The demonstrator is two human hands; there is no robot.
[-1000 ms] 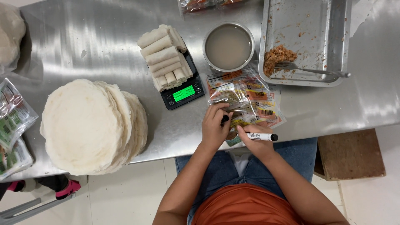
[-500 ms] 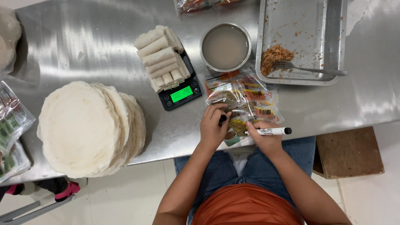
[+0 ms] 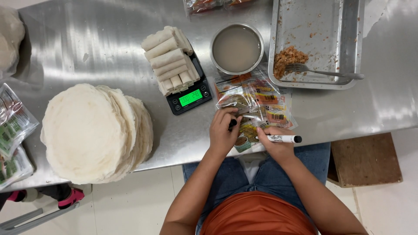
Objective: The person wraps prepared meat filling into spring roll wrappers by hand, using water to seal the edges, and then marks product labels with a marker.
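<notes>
At the table's (image 3: 87, 48) far left corner a white lump (image 3: 9, 37) is cut off by the frame, and along the left edge lie clear packets (image 3: 15, 130) with green print. A broad stack of round white wrappers (image 3: 93, 132) sits at the near edge, left of centre. Behind it, toward the middle, a black scale (image 3: 189, 95) with a lit green display carries a pile of pale rolls (image 3: 169, 58). Just right of the scale stands a metal bowl (image 3: 237, 48) of cloudy grey liquid. In front of the bowl, at the near edge, lies a fan of printed bags (image 3: 257, 102), clear plastic with orange and yellow labels.

The left hand (image 3: 223, 132) rests on the bags with its fingers curled loosely around a small black cap (image 3: 233, 123), pinched at the fingertips. The right hand (image 3: 276, 143), just beside it at the table's near edge, has its fingers closed on a white marker (image 3: 281, 139) lying crosswise, dark end pointing right, over the lower bags.

At the far right, a metal tray (image 3: 348, 26) holds a clump of brown filling (image 3: 288, 58) and a fork (image 3: 324, 72). A brown stool (image 3: 363, 159) stands below the table's right end.
</notes>
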